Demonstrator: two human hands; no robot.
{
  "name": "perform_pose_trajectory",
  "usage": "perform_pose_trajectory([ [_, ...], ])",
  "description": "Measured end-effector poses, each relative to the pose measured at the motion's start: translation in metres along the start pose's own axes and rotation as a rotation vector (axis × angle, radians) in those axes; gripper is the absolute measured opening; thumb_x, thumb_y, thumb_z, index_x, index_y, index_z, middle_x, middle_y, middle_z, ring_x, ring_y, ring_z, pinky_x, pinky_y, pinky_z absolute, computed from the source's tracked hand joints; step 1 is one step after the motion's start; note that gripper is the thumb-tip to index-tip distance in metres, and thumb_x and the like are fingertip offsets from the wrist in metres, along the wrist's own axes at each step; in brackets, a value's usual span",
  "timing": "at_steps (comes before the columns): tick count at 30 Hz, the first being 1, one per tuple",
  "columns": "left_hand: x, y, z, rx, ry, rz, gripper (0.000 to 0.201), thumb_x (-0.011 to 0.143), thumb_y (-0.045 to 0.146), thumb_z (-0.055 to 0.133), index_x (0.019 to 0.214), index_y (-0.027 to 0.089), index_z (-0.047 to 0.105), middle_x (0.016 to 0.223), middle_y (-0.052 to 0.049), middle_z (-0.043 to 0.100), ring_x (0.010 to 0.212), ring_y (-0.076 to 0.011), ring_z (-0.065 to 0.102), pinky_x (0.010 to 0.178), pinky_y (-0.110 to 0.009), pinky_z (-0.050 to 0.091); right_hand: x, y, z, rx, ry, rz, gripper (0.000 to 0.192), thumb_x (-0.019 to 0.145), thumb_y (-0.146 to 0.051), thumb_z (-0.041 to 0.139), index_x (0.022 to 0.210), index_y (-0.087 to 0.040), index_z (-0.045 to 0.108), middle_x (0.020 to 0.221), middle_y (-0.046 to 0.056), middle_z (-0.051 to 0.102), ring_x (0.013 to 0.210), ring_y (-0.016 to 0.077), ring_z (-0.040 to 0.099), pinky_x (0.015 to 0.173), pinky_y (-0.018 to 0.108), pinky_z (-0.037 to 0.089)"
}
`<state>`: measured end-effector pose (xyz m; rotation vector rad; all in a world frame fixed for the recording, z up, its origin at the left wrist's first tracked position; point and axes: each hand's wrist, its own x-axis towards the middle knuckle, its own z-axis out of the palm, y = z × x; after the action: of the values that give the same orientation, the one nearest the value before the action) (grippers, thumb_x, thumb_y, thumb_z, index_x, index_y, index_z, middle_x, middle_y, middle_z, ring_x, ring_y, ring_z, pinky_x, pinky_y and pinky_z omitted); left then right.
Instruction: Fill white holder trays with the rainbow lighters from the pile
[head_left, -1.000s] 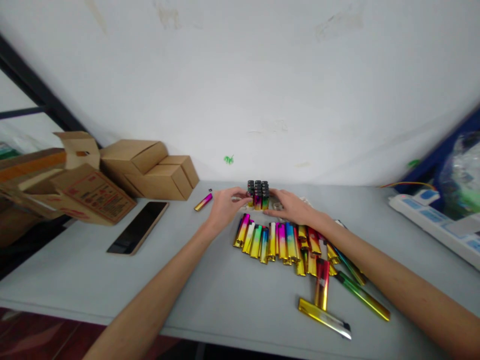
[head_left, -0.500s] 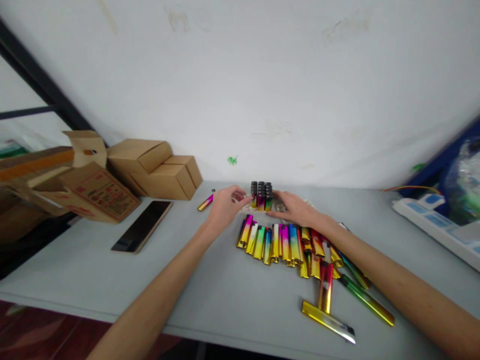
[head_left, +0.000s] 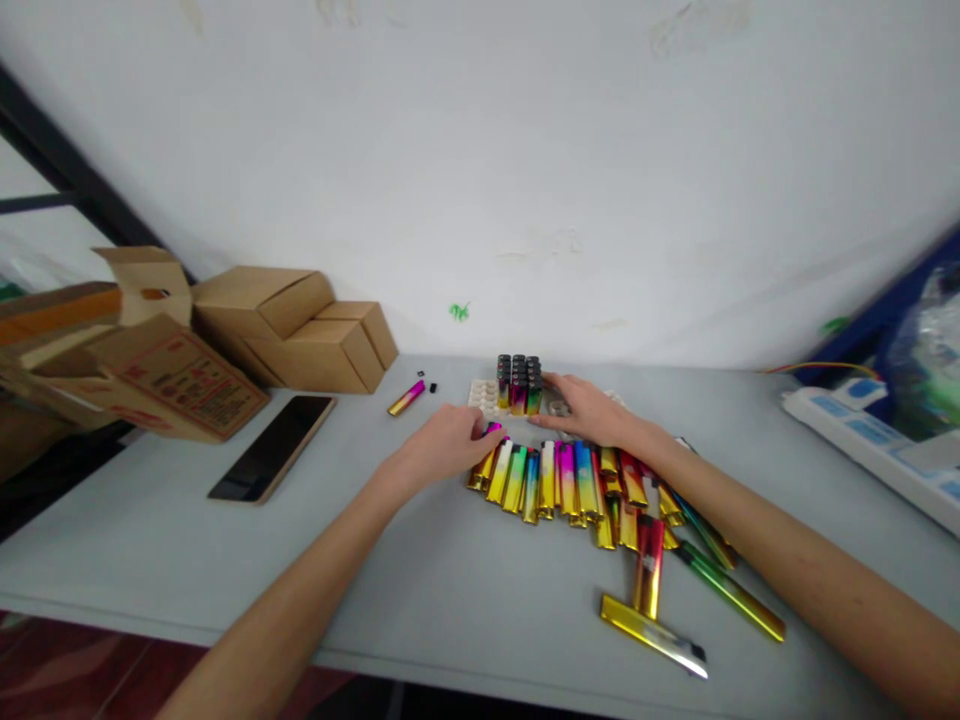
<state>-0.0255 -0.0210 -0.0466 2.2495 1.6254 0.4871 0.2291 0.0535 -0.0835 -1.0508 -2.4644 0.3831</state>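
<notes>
Closest to the person, one gold lighter (head_left: 651,636) lies flat by itself near the front edge of the grey table (head_left: 225,560). A bit farther in is a row of shiny lighters (head_left: 559,482), lying side by side and touching, gold at one end and pink, green or blue at the other. The left hand (head_left: 444,445) rests on the left end of that row, with its fingertips on a pink-topped lighter (head_left: 491,430); the fingers are curled over it, but I cannot tell if they are pinching it or only touching. These lighters look small, hard and light, and their shiny skins look slippery, so I think the best way to pick one up is to pinch its long sides with thumb and finger, near the middle. The right hand (head_left: 585,408) lies flat and open a little farther back, touching a white tray (head_left: 481,395) that holds a block of standing lighters (head_left: 517,384) with black tops. That block could tip over if bumped, I think. The two hands are apart. Off to the left lie a lone pink lighter (head_left: 406,398), a dark phone (head_left: 271,461), and brown cardboard boxes (head_left: 292,330) against the white wall.
</notes>
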Motion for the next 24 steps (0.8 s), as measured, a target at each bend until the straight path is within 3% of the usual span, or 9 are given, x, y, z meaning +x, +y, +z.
perform_pose_trajectory([
  [6, 0.001, -0.001, -0.005, 0.069, -0.105, 0.018, 0.041, 0.093, 0.042, 0.053, 0.056, 0.023, 0.052, 0.055, -0.005, 0.061, 0.051, -0.0184, 0.050, 0.053, -0.030, 0.026, 0.000, -0.001, 0.000, -0.011, -0.003, -0.007, 0.067, 0.093, -0.057, 0.064, 0.143, -0.014, 0.052, 0.129, 0.020, 0.067, 0.115, 0.0355, 0.065, 0.099, 0.052, 0.053],
  [10, 0.001, -0.002, -0.015, 0.028, -0.054, 0.038, 0.036, 0.093, 0.043, 0.054, 0.063, 0.022, 0.051, 0.059, -0.003, 0.060, 0.054, -0.0182, 0.053, 0.053, -0.029, 0.030, 0.000, -0.002, 0.000, -0.013, 0.001, -0.004, 0.068, 0.093, -0.057, 0.064, 0.143, -0.012, 0.052, 0.130, 0.022, 0.067, 0.115, 0.0364, 0.065, 0.099, 0.054, 0.053],
  [14, -0.001, 0.005, -0.022, -0.285, 0.048, 0.079, 0.027, 0.098, 0.046, 0.049, 0.086, 0.022, 0.051, 0.076, -0.001, 0.067, 0.055, -0.0141, 0.059, 0.052, -0.025, 0.037, 0.000, -0.003, -0.001, -0.002, 0.001, -0.009, 0.065, 0.093, -0.055, 0.065, 0.142, -0.014, 0.052, 0.131, 0.020, 0.067, 0.118, 0.0363, 0.065, 0.103, 0.055, 0.052],
  [17, 0.001, 0.011, -0.020, -0.598, 0.076, 0.050, 0.028, 0.100, 0.052, 0.046, 0.098, 0.024, 0.047, 0.082, 0.001, 0.070, 0.046, -0.0082, 0.050, 0.047, -0.022, 0.035, -0.001, -0.002, 0.001, 0.001, 0.007, -0.004, 0.065, 0.092, -0.053, 0.066, 0.143, -0.014, 0.051, 0.132, 0.021, 0.067, 0.119, 0.0366, 0.065, 0.104, 0.056, 0.051],
  [21, 0.005, 0.015, -0.015, -0.923, 0.070, -0.047, 0.037, 0.095, 0.061, 0.052, 0.102, 0.025, 0.049, 0.061, 0.007, 0.051, 0.043, -0.0073, 0.033, 0.041, -0.020, 0.023, -0.001, 0.001, 0.004, 0.007, 0.031, -0.011, 0.065, 0.091, -0.052, 0.068, 0.143, -0.015, 0.051, 0.133, 0.021, 0.066, 0.120, 0.0367, 0.064, 0.104, 0.057, 0.051],
  [24, 0.006, 0.017, -0.013, -1.082, -0.012, -0.096, 0.048, 0.094, 0.068, 0.047, 0.102, 0.021, 0.057, 0.061, 0.007, 0.038, 0.045, -0.0071, 0.026, 0.041, -0.021, 0.020, -0.001, 0.003, 0.005, 0.003, 0.030, -0.011, 0.065, 0.092, -0.052, 0.068, 0.143, -0.016, 0.052, 0.132, 0.020, 0.067, 0.119, 0.0360, 0.065, 0.103, 0.055, 0.052],
])
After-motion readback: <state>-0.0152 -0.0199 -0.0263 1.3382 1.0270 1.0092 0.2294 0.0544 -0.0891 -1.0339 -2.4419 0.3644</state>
